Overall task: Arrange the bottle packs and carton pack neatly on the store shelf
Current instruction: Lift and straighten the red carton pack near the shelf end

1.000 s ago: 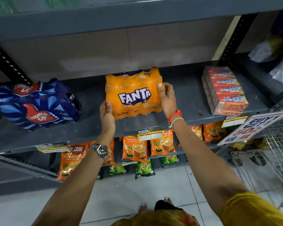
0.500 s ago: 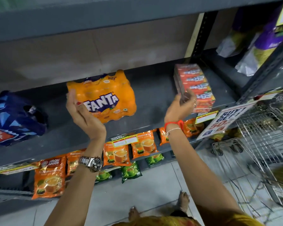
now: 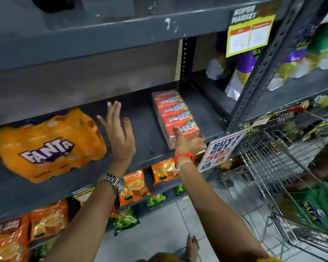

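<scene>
An orange Fanta bottle pack (image 3: 49, 144) lies at a slant on the grey shelf (image 3: 146, 118), at the left. My left hand (image 3: 117, 135) hovers just right of it with fingers spread, holding nothing. A red carton pack (image 3: 174, 110) lies lengthwise at the shelf's right end. My right hand (image 3: 187, 142) grips its near end, thumb on top and fingers curled round the front. The blue bottle pack is out of view.
A wire shopping cart (image 3: 273, 167) stands close on the right. A sale sign (image 3: 220, 150) hangs off the shelf edge by my right hand. Orange pouches (image 3: 134, 186) hang below. A perforated upright post (image 3: 263, 63) and bagged goods (image 3: 244, 72) lie beyond the carton pack.
Both hands let go of the Fanta pack and left it on the shelf. My right hand moved right onto the carton pack; the view swung right and the blue pack dropped out of sight.
</scene>
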